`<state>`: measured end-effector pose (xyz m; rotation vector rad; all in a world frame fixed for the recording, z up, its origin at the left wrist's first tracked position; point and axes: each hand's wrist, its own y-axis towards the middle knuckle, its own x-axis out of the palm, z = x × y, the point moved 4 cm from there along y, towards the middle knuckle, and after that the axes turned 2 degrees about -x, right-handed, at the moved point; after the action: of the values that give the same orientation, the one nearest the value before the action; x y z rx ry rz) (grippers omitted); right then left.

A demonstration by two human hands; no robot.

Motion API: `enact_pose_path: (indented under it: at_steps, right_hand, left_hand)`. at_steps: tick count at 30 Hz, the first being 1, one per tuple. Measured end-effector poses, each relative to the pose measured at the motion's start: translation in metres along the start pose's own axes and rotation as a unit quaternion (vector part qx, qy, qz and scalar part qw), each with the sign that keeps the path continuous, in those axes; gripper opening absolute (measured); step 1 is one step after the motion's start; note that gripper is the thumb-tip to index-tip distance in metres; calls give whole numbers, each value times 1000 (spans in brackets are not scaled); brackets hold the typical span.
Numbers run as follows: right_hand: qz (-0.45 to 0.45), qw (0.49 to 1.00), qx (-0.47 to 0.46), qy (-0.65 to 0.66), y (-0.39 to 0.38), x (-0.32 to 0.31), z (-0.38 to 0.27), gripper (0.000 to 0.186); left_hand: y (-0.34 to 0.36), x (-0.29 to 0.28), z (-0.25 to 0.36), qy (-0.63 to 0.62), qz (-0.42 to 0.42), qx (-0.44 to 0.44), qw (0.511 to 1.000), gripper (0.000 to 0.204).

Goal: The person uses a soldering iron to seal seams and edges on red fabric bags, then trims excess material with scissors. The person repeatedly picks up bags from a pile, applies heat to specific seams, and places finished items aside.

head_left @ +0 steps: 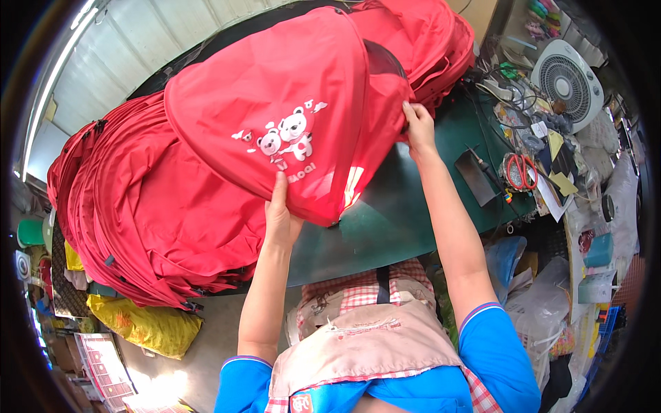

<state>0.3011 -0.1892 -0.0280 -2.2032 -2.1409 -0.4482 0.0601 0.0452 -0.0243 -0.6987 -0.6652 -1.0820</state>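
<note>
I hold up a red fabric canopy piece (261, 89) printed with two white cartoon bears. My left hand (281, 210) grips its lower edge, thumb on top beside the print and the other fingers mostly hidden underneath. At its right edge, near a dark panel, my right hand (418, 127) pinches the fabric with closed fingers. A large stack of similar red pieces (127, 199) lies to the left on the dark green tabletop (365, 244), and another red pile (430, 31) lies behind at the upper right.
A white fan (566, 86), red-handled scissors (521, 172), cords and clutter crowd the table's right end. Plastic bags (533, 316) sit below at right. A yellow sack (144, 323) lies under the left side. A pale ribbed panel (138, 38) is at upper left.
</note>
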Motion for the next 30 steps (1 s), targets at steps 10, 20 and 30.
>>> enact_pose_path:
  at_steps: [10, 20, 30]
  right_hand:
    - [55, 942, -121, -310, -65, -2, -21, 76]
    - [-159, 940, -272, -132, -152, 50, -93, 42]
    - [351, 908, 17, 229, -167, -209, -30, 23]
  left_hand:
    - [-2, 9, 12, 225, -11, 75, 971, 59]
    - [1, 32, 0, 345, -64, 62, 934, 56]
    - [16, 6, -24, 218, 28, 158, 963, 33]
